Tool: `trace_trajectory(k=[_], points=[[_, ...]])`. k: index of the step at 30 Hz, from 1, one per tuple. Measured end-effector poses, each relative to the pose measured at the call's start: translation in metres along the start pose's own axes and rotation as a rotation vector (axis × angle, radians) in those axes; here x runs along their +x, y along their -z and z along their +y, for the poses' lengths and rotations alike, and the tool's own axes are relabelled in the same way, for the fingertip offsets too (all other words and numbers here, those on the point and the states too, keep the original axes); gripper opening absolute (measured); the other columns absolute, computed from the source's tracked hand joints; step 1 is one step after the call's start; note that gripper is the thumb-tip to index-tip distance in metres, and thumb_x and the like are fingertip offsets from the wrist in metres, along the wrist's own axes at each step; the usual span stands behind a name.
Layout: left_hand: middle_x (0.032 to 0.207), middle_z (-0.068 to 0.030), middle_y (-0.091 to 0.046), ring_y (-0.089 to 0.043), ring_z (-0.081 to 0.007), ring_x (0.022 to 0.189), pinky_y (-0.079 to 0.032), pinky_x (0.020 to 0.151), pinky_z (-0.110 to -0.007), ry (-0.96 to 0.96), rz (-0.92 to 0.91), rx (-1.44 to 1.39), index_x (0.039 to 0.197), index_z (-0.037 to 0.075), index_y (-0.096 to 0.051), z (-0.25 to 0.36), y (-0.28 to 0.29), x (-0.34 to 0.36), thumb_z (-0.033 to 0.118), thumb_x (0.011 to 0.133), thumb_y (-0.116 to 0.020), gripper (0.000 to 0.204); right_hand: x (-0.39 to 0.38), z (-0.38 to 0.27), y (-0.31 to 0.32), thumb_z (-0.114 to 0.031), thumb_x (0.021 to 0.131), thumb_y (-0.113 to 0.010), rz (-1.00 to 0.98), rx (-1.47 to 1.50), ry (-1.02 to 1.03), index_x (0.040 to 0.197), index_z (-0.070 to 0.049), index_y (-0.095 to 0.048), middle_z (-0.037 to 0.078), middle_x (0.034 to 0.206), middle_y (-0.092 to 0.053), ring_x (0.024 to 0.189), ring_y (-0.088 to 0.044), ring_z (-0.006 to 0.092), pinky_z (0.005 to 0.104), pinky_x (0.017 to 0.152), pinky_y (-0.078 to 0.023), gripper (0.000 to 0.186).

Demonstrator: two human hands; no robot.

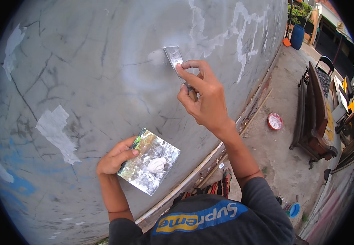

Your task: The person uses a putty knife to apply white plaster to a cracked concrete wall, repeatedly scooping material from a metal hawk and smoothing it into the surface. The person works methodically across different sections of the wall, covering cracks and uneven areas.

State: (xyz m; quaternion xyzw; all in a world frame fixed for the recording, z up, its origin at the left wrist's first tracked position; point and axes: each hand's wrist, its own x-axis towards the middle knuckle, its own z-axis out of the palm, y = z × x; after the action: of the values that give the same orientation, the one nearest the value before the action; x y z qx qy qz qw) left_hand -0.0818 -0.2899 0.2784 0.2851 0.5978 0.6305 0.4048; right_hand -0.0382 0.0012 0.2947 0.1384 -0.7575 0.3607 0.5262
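Observation:
My right hand (205, 96) is closed round a putty knife (173, 57), whose flat metal blade lies at the grey wall (91, 85), by a small pale smear of filler. Lower and to the left, my left hand (115, 157) grips the edge of a flat, smeared board (148, 153), its thumb on top. A lump of white putty (157, 165) sits on the board. Dark cracks run over the wall, and pale filler patches (58, 132) show at its left and upper right.
A red bowl of white paste (275, 121) stands on the concrete ground (262, 147) to the right. Beyond it is a dark wooden bench (313, 114). A blue barrel (297, 36) stands at the far right, and a blue tub (294, 210) at the lower right.

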Motion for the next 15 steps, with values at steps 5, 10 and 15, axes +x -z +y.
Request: trace_trajectory(k=[5, 10, 15], points=[[0.121, -0.0111, -0.063, -0.061, -0.0138, 0.106, -0.047, 0.092, -0.028, 0.017, 0.004, -0.013, 0.138, -0.007, -0.045, 0.000, 0.000, 0.005, 0.017, 0.094, -0.058, 0.052, -0.022, -0.019, 0.007, 0.007, 0.075, -0.064, -0.192, -0.010, -0.078, 0.119, -0.001, -0.068, 0.009, 0.113, -0.061, 0.059, -0.050, 0.0127, 0.0272, 0.056, -0.045, 0.045], [0.117, -0.0097, -0.064, -0.062, -0.0131, 0.101, -0.048, 0.088, -0.027, -0.013, 0.031, 0.011, 0.135, -0.007, -0.048, 0.000, -0.003, 0.001, 0.018, 0.094, -0.058, 0.049, -0.001, -0.022, 0.031, 0.006, 0.076, -0.063, -0.138, -0.025, -0.073, 0.117, 0.000, -0.068, 0.010, 0.110, -0.062, 0.060, -0.052, 0.0127, 0.0268, 0.057, -0.046, 0.042], [0.115, -0.0096, -0.065, -0.061, -0.0128, 0.100, -0.048, 0.088, -0.026, -0.019, 0.026, 0.025, 0.134, -0.007, -0.048, 0.003, -0.003, 0.003, 0.018, 0.094, -0.058, 0.049, 0.014, -0.016, 0.025, 0.005, 0.077, -0.063, -0.161, -0.044, -0.101, 0.116, 0.002, -0.068, 0.010, 0.107, -0.062, 0.060, -0.051, 0.0101, 0.0255, 0.054, -0.045, 0.039]])
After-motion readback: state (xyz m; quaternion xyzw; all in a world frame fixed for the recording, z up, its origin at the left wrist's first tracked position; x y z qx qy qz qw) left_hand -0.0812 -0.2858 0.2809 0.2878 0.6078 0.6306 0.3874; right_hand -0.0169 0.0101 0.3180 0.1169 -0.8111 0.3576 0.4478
